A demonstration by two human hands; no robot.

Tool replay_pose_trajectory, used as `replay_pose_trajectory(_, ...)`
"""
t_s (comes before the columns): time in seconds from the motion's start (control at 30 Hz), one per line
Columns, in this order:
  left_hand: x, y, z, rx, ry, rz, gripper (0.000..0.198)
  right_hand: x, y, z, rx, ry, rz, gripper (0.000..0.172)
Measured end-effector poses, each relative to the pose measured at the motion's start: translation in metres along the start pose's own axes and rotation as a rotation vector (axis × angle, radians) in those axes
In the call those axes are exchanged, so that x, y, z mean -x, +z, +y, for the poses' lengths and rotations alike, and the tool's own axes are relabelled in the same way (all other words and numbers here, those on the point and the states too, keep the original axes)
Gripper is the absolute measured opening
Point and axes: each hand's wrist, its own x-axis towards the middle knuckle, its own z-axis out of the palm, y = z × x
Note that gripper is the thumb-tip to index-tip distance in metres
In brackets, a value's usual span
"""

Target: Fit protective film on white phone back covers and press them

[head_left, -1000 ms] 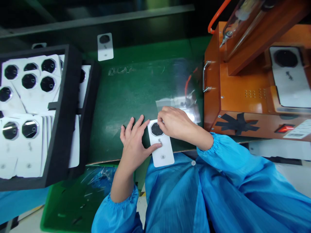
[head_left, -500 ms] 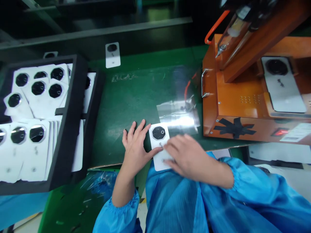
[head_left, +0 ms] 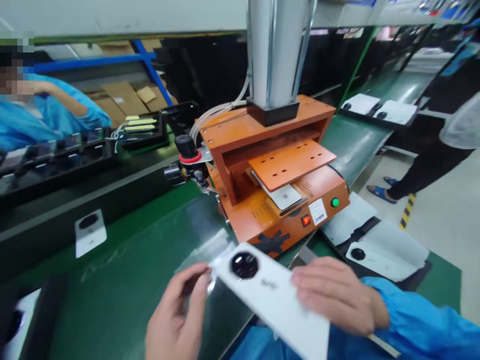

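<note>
My right hand (head_left: 333, 292) grips the right long edge of a white phone back cover (head_left: 277, 305), lifted and tilted above the bench edge. The cover carries a black octagonal camera area at its upper left end and small dark lettering. My left hand (head_left: 180, 310) is beside its camera end, thumb and forefinger pinched together. A shiny clear bit shows by those fingertips, too blurred to name. Behind the cover, clear plastic film (head_left: 221, 242) lies on the green bench. In the orange press (head_left: 247, 225), another white cover (head_left: 287, 196) lies under the raised plate.
A single white cover (head_left: 90, 235) rests against the dark ledge at left. A dark tray (head_left: 45, 315) is at lower left. More covers (head_left: 390, 250) lie on the right, under clear film. One co-worker (head_left: 67, 107) sits across; another person (head_left: 431, 165) stands at right.
The view has swung up and right, towards the press. The cover, flat at the bench edge before, is now raised and tilted in my right hand. My left hand has gone from spread to pinched.
</note>
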Motion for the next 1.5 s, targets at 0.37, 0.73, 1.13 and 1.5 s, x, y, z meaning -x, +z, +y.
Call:
replay_pose_trajectory(0.37,-0.108,0.151,0.142,-0.677,0.401,-0.044,0.053,0.083,-0.034,0.061,0.541,0.391,0.277,0.049)
replay_pose_trajectory(0.73,-0.100,0.152,0.144,-0.646,0.418,-0.035,0.045,0.086,-0.016,0.084,0.519,0.502,0.362,0.037)
replay_pose_trajectory(1.13,-0.108,0.164,0.144,-0.530,0.521,-0.050,0.039,0.080,0.006,0.106,0.449,0.680,0.415,0.032)
replay_pose_trajectory(1.5,-0.115,0.209,0.184,-0.636,1.040,-0.294,0.039,0.098,-0.018,0.115,0.634,0.614,0.537,0.031)
